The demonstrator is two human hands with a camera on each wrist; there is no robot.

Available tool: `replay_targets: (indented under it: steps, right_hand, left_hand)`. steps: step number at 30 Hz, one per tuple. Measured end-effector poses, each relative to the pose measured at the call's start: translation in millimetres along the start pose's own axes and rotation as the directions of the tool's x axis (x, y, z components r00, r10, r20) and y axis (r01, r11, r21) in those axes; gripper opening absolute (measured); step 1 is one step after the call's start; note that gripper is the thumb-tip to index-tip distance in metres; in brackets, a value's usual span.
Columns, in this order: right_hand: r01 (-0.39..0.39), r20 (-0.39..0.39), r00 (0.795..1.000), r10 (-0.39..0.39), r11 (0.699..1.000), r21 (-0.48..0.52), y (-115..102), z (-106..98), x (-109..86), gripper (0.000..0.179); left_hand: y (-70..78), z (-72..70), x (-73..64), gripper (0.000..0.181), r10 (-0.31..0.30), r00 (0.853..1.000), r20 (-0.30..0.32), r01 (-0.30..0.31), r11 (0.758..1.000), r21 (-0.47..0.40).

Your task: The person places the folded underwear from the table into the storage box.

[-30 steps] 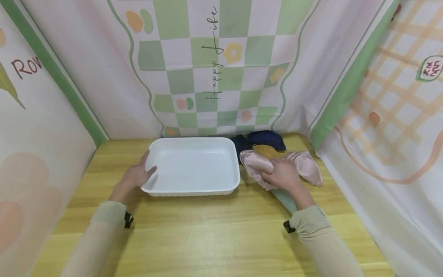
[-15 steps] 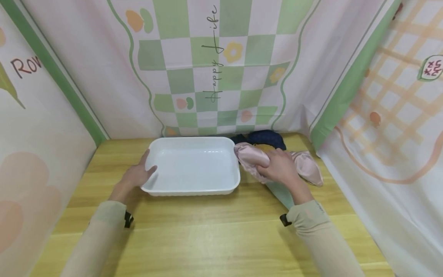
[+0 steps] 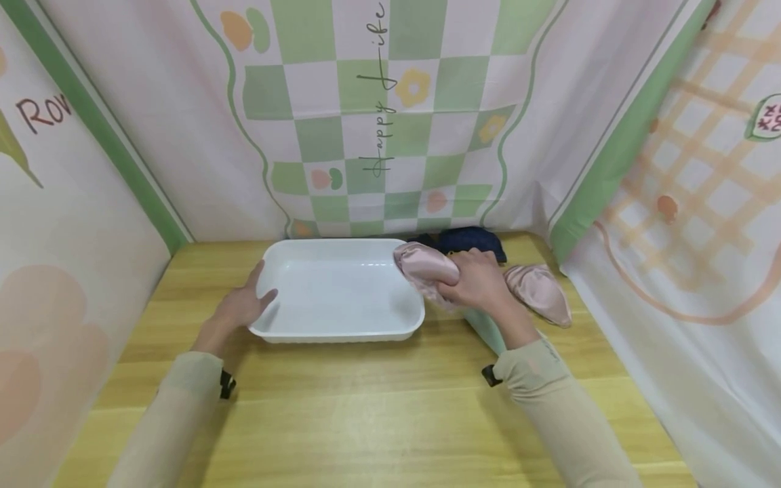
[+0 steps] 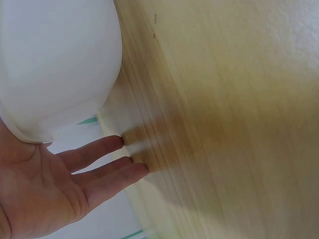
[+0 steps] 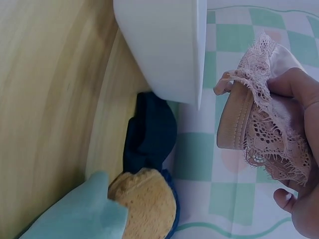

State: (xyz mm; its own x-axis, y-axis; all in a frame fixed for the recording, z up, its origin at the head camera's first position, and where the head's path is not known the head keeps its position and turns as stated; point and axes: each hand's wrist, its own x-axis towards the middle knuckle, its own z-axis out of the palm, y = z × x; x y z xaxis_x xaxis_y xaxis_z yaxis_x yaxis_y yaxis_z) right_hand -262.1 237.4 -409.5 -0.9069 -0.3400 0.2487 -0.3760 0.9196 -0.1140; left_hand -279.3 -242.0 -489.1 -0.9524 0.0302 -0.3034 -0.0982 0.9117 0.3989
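At the left end of a white rectangular tray [image 3: 329, 291], my left hand [image 3: 234, 308] rests with its thumb over the rim. In the left wrist view its other fingers [image 4: 97, 152] stretch straight, outside the tray wall. My right hand [image 3: 478, 281] grips a folded pink satin bra [image 3: 424, 264], which overlaps the tray's right rim in the head view. Lace trim and a tan band on this bra show close up in the right wrist view, thumb pressed on the satin.
Right of the tray lie a second pink satin piece [image 3: 539, 291], a navy piece [image 3: 470, 244] and a mint-green piece [image 3: 485, 329]. A mustard piece [image 5: 149, 204] sits by dark navy fabric [image 5: 149, 134]. Patterned curtains surround the wooden table [image 3: 342, 420].
My right hand has lifted the pink bra and carried it left and away from me, from beside the tray to over its right rim. The left hand and tray stay put.
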Motion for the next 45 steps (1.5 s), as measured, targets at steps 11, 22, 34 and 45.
replay_targets:
  steps: [11,22,34,45]
  right_hand:
    - [0.021,0.016,1.0,-0.021,1.0,0.017,-18.0,0.0,11.6,0.036]
    - [0.076,0.056,0.995,-0.077,0.997,0.028,-31.3,5.2,21.5,0.038]
    - [0.145,0.064,0.988,-0.144,0.989,-0.004,-51.2,15.7,32.7,0.037]
    - [0.221,0.088,0.971,-0.22,0.975,0.002,-66.5,32.1,37.7,0.035]
  left_hand:
    - [2.6,-1.8,-3.1,0.086,-0.002,1.0,0.006,0.002,1.0,0.004]
    - [2.2,-1.1,-1.5,0.086,-0.001,1.0,0.005,0.001,1.0,-0.004]
    - [0.9,-0.2,0.3,0.086,0.004,1.0,-0.005,-0.004,1.0,-0.003]
    - [0.8,-0.6,0.4,0.088,0.001,1.0,0.001,-0.001,1.0,-0.012]
